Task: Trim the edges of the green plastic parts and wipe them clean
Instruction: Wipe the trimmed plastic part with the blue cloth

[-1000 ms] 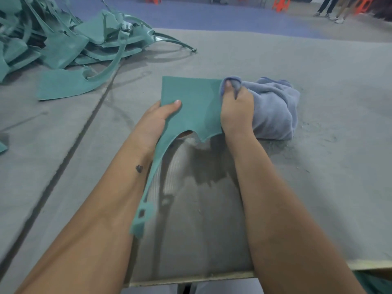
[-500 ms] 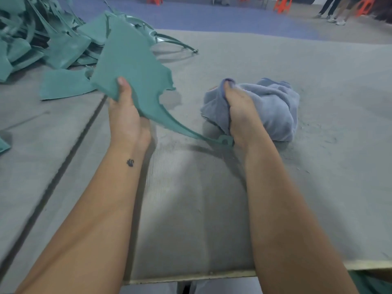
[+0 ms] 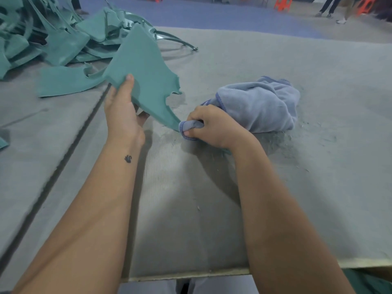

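Head view: a person's 2 bare forearms reach out over a grey work table (image 3: 275, 187).
Left hand: the left hand (image 3: 122, 115) holds a green plastic part (image 3: 144, 77) up off the table, thumb pressed on its upper face near the left edge and fingers curled beneath it.
Green plastic part: a flat, roughly triangular sheet, tilted, with a ragged right edge; it narrows to a strip running down and right into the right hand.
Right hand: the right hand (image 3: 212, 126) is clenched around a fold of blue cloth (image 3: 261, 105), and the fold is wrapped around the narrow strip of the green part. The fist sits low on the table surface.
Blue cloth: the rest of it lies bunched on the table just behind the right hand.
Pile: a heap of green plastic parts (image 3: 53, 39) lies at the far left of the table, well apart from the hands, with thin curved strips sticking out of it.
Table surface: fine shavings and dust (image 3: 307, 132) are scattered beside the cloth; a dark seam (image 3: 63, 160) runs diagonally along the left side.
Background: orange stools (image 3: 283, 4) and the legs of people (image 3: 326, 6) stand on the blue floor beyond the table.
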Action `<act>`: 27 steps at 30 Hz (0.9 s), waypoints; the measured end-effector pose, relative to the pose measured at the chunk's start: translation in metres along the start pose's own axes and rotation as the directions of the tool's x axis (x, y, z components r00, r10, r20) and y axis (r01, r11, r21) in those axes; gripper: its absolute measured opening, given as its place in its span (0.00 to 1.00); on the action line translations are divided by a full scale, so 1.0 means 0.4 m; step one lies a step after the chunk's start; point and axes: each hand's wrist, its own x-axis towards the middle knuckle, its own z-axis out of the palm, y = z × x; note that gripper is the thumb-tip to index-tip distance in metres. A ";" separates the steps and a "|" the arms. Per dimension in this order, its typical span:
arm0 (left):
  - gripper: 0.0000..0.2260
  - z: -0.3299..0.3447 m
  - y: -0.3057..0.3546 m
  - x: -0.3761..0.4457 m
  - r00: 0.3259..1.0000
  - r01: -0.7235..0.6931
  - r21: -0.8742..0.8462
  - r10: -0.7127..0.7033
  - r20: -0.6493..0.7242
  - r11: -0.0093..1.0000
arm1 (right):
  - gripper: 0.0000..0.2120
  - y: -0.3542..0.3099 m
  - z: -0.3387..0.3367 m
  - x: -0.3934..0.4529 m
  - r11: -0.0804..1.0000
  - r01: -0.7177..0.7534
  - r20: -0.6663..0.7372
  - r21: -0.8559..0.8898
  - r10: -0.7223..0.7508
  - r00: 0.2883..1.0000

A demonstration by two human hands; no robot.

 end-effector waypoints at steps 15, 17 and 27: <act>0.07 -0.038 0.014 0.018 0.871 -0.190 0.099 0.214 -0.441 0.977 | 0.16 0.071 -0.070 0.001 0.467 0.244 -0.526 0.850 0.727 0.441; 0.08 -0.024 0.012 0.008 0.875 -0.166 0.009 0.152 -0.459 0.986 | 0.18 0.063 -0.068 0.002 0.494 0.234 -0.543 0.838 0.700 0.464; 0.07 0.054 -0.027 -0.071 0.924 0.371 -0.309 -0.380 0.033 0.876 | 0.19 -0.019 0.000 0.028 0.663 0.011 -0.327 0.748 0.354 0.876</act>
